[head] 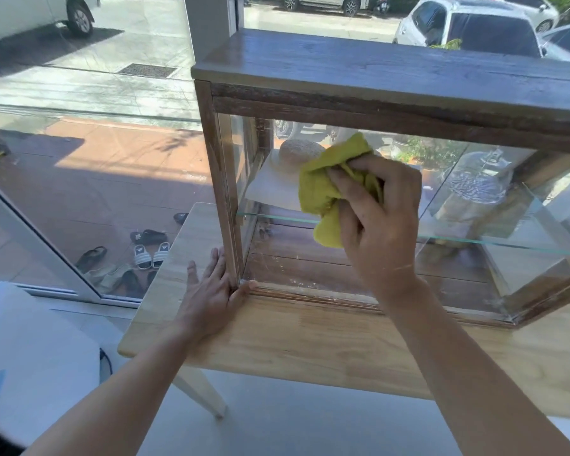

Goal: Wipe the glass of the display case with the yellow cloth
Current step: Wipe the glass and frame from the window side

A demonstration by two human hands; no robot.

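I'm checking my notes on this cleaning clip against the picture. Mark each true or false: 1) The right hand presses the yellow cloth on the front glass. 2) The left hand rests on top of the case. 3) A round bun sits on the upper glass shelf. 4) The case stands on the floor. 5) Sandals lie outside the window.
1) True: the right hand holds the yellow cloth bunched against the front glass.
2) False: the left hand lies flat on the wooden table, at the lower left corner of the display case.
3) True: a round bun sits on the glass shelf.
4) False: the case stands on the table.
5) True: sandals lie on the pavement outside.
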